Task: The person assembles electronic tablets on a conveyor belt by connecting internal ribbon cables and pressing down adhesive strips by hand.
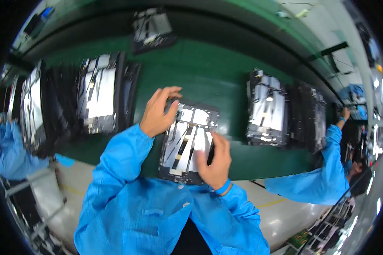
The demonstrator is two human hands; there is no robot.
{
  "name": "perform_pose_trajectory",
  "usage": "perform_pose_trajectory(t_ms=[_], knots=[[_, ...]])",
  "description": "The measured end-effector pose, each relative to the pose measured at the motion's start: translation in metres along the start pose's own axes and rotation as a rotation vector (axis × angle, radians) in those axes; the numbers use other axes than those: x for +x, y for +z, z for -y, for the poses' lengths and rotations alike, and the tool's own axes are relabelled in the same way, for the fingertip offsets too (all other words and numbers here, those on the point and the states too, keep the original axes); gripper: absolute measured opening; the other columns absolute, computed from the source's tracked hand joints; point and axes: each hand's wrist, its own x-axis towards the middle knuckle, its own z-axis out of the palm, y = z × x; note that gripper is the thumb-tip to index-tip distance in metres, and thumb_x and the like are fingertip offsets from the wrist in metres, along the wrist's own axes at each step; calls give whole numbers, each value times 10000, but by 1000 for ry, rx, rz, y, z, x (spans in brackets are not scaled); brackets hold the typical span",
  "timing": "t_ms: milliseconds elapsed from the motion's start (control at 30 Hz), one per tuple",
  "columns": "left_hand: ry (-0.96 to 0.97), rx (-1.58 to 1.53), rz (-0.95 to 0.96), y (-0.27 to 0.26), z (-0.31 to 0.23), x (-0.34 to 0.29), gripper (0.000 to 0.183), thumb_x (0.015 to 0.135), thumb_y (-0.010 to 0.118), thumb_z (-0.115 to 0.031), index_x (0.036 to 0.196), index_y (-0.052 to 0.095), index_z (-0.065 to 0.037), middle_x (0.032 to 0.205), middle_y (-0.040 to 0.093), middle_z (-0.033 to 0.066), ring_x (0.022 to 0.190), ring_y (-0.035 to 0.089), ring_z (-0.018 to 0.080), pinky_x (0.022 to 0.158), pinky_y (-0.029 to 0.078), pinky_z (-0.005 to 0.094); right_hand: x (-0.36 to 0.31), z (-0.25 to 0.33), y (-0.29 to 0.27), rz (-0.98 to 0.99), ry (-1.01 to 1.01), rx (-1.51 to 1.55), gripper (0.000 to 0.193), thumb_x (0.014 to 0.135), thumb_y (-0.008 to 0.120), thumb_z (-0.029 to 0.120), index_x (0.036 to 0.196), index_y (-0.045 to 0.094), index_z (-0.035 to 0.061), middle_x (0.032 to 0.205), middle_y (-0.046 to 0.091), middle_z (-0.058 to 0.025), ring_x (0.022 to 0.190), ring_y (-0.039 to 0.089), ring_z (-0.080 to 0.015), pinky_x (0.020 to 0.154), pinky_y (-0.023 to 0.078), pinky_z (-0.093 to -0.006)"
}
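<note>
An opened tablet-like device (186,140) lies in front of me, near the bench's front edge. Its inside faces up, with silver panels, black cables and a black frame. My left hand (158,112) is at its upper left corner, thumb and fingers apart, the thumb close to the frame. Across the lower right side lies my right hand (216,160), slightly blurred, thumb over a silver panel and fingers stretched along the right edge. Neither hand is closed around anything. The right palm hides part of the device.
Stacks of similar opened devices stand at the left (101,91) and right (266,110) of the green bench (191,63). A further device stack (153,27) sits at the back. Co-workers' blue sleeves show at the far left (15,148) and far right (323,182).
</note>
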Motion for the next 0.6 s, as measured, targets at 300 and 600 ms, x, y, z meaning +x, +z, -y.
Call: perform_pose_trajectory(t_ms=[300,600], knots=[[279,254,166,-110,25,68,621,737,645,-22,1358,672,-25,1263,765,147,1160,681,327,946,516,394,146,-5,91,-127,-429,-40,372,948,743,85,1320,750,83,1436,651,-184,1264,617,-455,1079,509,-497],[210,184,313,-129,23,60,760,736,654,96,1479,607,-58,1383,653,182,1339,564,411,1179,464,496,221,-8,117,28,-544,147,211,931,775,94,1138,786,60,1167,724,-134,1115,645,-362,969,525,-468]])
